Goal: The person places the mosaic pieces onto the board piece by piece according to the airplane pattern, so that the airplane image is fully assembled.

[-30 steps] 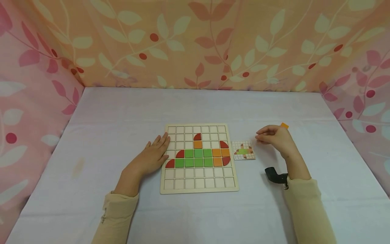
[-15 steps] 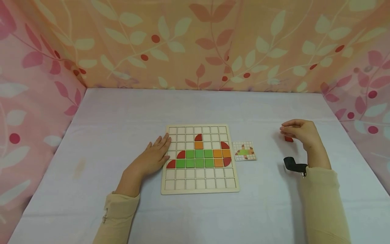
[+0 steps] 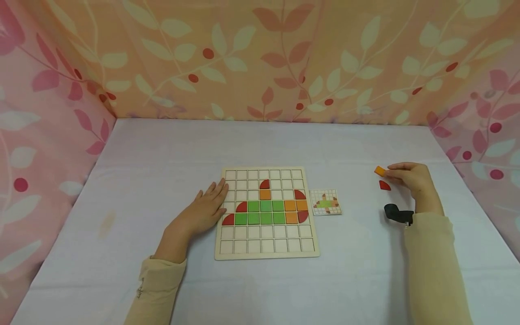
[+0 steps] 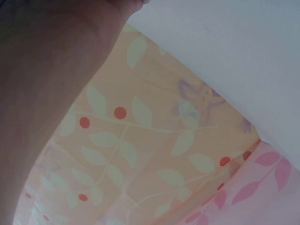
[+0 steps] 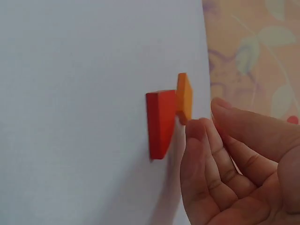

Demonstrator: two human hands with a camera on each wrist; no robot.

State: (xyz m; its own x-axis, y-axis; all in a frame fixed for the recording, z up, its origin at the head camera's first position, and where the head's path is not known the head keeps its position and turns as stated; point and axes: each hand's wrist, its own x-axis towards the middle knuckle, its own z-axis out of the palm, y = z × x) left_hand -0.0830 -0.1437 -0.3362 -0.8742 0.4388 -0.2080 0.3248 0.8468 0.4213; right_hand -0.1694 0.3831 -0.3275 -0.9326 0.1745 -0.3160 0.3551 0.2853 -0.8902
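A wooden grid board (image 3: 266,253) bears green, orange and red tiles in its cells. My left hand (image 3: 201,208) lies flat, fingertips resting on the board's left edge; in the left wrist view just a dark part of that hand or forearm shows. Over on the right, my right hand (image 3: 412,178) reaches to an orange square tile (image 3: 379,171), fingertips at or very near its edge. Thumb and forefinger stand apart in the right wrist view, with the orange tile (image 5: 184,98) beyond them. Close by on the cloth lies a red quarter-round tile (image 3: 384,185).
A small pattern card (image 3: 326,202) lies just right of the board, printed with a coloured figure on a grid. White cloth (image 3: 162,149) covers the table. Leaf-patterned curtains (image 3: 268,58) stand at the back and both sides. A black wrist camera (image 3: 398,214) sticks out at the right wrist.
My right hand has moved right, from beside the pattern card to the loose orange tile. The red tile, partly covered before, now shows. My left hand stays on the board's edge.
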